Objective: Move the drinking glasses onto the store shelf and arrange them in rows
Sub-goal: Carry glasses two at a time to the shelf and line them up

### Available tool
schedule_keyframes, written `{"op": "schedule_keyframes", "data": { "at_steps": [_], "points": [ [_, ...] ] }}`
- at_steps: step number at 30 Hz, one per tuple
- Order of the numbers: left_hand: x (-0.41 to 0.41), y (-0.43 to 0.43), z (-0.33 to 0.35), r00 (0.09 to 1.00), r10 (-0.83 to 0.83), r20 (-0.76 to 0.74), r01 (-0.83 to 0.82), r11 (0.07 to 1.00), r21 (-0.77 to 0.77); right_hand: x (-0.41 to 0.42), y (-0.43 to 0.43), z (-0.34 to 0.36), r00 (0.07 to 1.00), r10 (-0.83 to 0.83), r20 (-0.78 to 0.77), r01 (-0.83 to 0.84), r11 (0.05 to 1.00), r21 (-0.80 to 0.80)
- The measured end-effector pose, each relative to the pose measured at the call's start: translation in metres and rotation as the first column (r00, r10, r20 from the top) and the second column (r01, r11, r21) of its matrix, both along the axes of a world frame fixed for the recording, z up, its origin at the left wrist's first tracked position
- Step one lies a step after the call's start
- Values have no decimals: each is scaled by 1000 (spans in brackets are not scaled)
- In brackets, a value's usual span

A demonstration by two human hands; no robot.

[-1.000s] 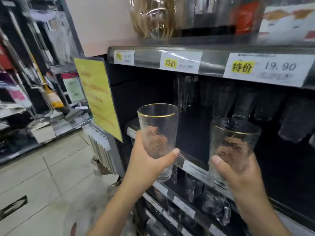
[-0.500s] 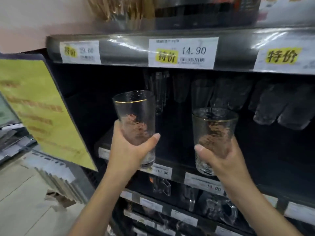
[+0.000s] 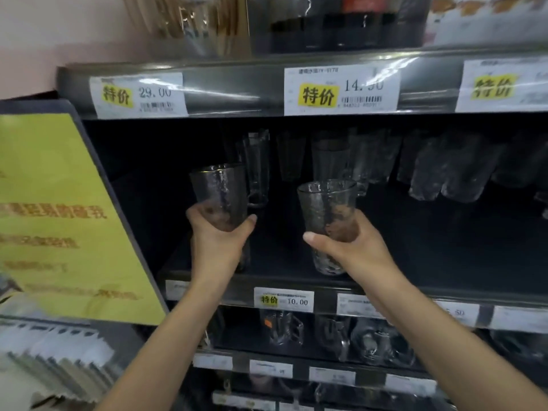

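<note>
Leftmost, a yellow sign [image 3: 59,218] is set against the shelf's end. Next, the left glass [image 3: 221,191] is gripped upright by the left hand [image 3: 218,241], fingers curled round its lower half; its base is mostly hidden behind the hand. The right glass [image 3: 326,203] is held likewise by the right hand [image 3: 350,247], fingers wrapped behind it and seen only dimly through the wall. Its base lies near the shelf [image 3: 444,262] front edge; contact cannot be told. Farther right, a blurred row of glasses [image 3: 444,170] lines the back, with bare shelf before it. Room is left between the rims and the upper shelf [image 3: 237,93].
</note>
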State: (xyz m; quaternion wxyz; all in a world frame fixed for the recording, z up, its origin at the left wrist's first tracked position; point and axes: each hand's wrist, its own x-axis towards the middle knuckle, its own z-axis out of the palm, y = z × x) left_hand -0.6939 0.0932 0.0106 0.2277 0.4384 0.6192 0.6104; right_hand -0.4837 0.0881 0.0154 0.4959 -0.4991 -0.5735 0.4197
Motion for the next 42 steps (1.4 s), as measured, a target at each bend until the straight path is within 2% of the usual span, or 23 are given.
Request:
{"op": "schedule_keyframes", "data": {
  "at_steps": [16, 24, 31, 35, 42],
  "points": [
    [-40, 79, -10, 999, 23, -36, -19, 992, 121, -36, 88, -14, 994, -28, 103, 31, 999, -29],
    [-67, 110, -10, 994, -32, 109, 24, 996, 82, -48, 109, -16, 982, -138, 131, 135, 990, 28],
    [-71, 142, -19, 991, -3, 136, -6, 998, 66, -55, 137, -26, 972, -175, 156, 163, 983, 84],
    [-71, 163, -22, 983, -84, 160, 75, 995, 60, -60, 157, -29, 952, -234, 197, 206, 967, 150],
    [-78, 196, -26, 981, -88, 173, 77, 995, 70, -62, 177, -33, 960, -204, 192, 180, 974, 137]
  ]
}}
